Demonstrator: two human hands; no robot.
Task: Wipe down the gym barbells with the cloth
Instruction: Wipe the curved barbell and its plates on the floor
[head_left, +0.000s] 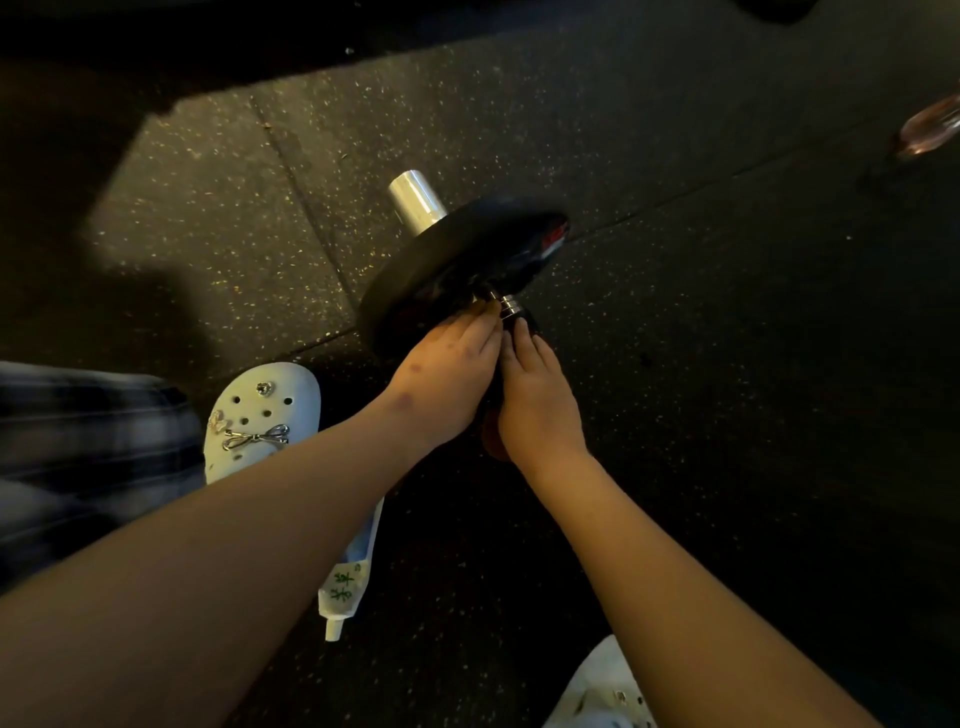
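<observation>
Close together at the barbell's (506, 304) thin shaft, just under its black plate (447, 270): left hand (447, 374) and right hand (540, 400), grip lost in shadow; cannot tell what either holds, or whether the reddish patch (491, 441) between the wrists is cloth. Tilted over speckled rubber floor (675, 312), chrome sleeve end (415, 200) pointing away, plate blurred.

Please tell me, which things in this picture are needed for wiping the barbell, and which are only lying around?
For the job:
- barbell with its weight plate
- dark cloth, mostly hidden between the left hand and right hand

Not part of it:
- white tube on the floor
- blurred pinkish thing, far right
- white shoe
</observation>
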